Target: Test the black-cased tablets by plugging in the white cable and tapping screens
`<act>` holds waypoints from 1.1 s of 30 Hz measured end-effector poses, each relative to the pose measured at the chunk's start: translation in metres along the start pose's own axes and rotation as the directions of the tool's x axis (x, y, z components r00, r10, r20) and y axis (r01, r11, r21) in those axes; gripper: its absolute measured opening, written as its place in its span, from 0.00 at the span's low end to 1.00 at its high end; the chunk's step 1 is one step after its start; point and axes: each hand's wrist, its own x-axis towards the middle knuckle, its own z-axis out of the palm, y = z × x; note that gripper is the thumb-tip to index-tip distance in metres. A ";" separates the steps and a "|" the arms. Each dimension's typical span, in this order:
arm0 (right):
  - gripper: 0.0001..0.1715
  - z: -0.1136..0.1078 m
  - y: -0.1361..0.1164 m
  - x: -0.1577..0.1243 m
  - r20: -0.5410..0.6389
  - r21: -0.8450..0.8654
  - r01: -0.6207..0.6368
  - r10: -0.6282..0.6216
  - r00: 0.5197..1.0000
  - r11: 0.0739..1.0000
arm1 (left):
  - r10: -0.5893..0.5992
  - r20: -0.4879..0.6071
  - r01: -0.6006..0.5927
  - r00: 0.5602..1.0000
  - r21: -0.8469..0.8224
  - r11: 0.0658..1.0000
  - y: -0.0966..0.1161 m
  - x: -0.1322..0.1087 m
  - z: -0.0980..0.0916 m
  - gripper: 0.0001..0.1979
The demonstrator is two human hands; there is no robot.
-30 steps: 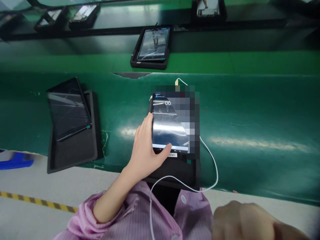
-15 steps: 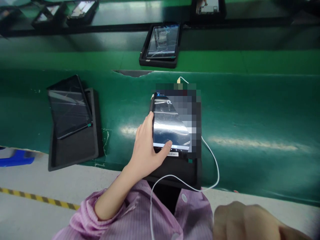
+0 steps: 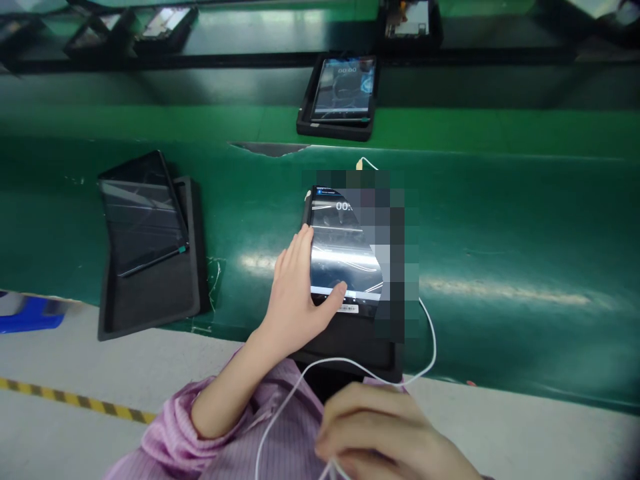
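Left hand (image 3: 293, 293): half spread — we rest it on the tablet (image 3: 337, 243)
Right hand (image 3: 383, 430): curled — we pinch the white cable (image 3: 340, 360)

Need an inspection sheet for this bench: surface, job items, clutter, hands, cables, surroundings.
Surface: green tabletop; dark torn patch at the far edge, pale scuffs at left.
Job items: lit tablet over a black tray; its right side is pixelated.
Clutter: dark-screened tablet askew over the left tray.
Hands: left hand at the lit tablet's left edge, thumb over its lower border; right hand curled on the cable.
Cables: white cable loops across the near tray; its far connection is obscured.
Surroundings: tablet reading 00:00 beyond; striped floor tape.
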 end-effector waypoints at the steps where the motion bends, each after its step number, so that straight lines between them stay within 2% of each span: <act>1: 0.17 0.005 0.003 0.004 0.049 -0.069 0.004 0.000 0.999 0.998 | 0.005 -0.002 -0.005 1.000 0.001 1.000 0.000 0.000 0.000 0.39; 3: 0.16 0.008 0.011 0.005 0.156 -0.186 -0.013 0.042 0.987 0.982 | 0.006 0.002 -0.006 1.000 -0.001 1.000 0.000 0.001 0.000 0.39; 5: 0.12 -0.005 0.013 -0.003 0.251 -0.246 -0.090 0.153 0.956 0.965 | -0.004 0.016 0.004 1.000 -0.015 1.000 0.001 0.000 -0.001 0.38; 8: 0.13 -0.051 0.003 -0.027 0.368 -0.277 -0.179 0.277 0.888 0.944 | -0.020 0.047 0.022 0.999 -0.047 0.999 0.002 -0.003 -0.003 0.39; 9: 0.16 -0.072 -0.002 -0.034 0.357 -0.311 -0.171 0.282 0.890 0.935 | -0.018 0.053 0.021 0.998 -0.051 0.998 0.001 -0.005 -0.003 0.41; 12: 0.18 -0.134 -0.015 -0.031 0.153 -0.487 -0.157 0.261 0.953 0.859 | -0.005 0.070 0.007 0.998 -0.028 1.000 0.000 -0.011 -0.003 0.50; 14: 0.17 -0.164 -0.016 -0.002 -0.018 -0.562 -0.193 0.221 0.975 0.805 | 0.016 0.074 -0.016 0.997 0.003 1.000 -0.002 -0.014 -0.001 0.58; 16: 0.18 -0.182 -0.011 0.046 -0.129 -0.552 -0.274 0.244 0.961 0.788 | 0.048 0.064 -0.050 0.997 0.040 0.998 -0.004 -0.015 0.001 0.64; 18: 0.18 -0.189 0.002 0.101 -0.328 -0.505 -0.358 0.209 0.921 0.785 | 0.072 0.048 -0.075 0.996 0.077 0.994 -0.007 -0.015 0.004 0.65; 19: 0.17 -0.190 0.011 0.125 -0.424 -0.450 -0.396 0.199 0.883 0.800 | 0.075 0.042 -0.079 0.996 0.091 0.993 -0.008 -0.015 0.006 0.65; 21: 0.15 -0.190 0.029 0.164 -0.531 -0.206 -0.462 0.298 0.793 0.863 | 0.068 0.035 -0.071 0.997 0.104 0.992 -0.011 -0.015 0.009 0.64; 23: 0.15 -0.188 0.043 0.187 -0.488 0.009 -0.464 0.409 0.771 0.886 | 0.058 0.039 -0.061 0.998 0.103 0.993 -0.013 -0.016 0.011 0.64; 25: 0.15 -0.188 0.053 0.197 -0.440 0.122 -0.468 0.471 0.765 0.875 | 0.051 0.058 -0.057 0.997 0.103 0.993 -0.014 -0.016 0.013 0.64; 29: 0.18 -0.190 0.059 0.198 -0.420 0.229 -0.500 0.548 0.724 0.835 | 0.035 0.085 -0.044 0.996 0.097 0.994 -0.014 -0.015 0.016 0.65; 33: 0.25 -0.192 0.057 0.196 -0.365 0.268 -0.506 0.573 0.734 0.820 | 0.033 0.071 -0.040 0.997 0.090 0.995 -0.014 -0.016 0.017 0.63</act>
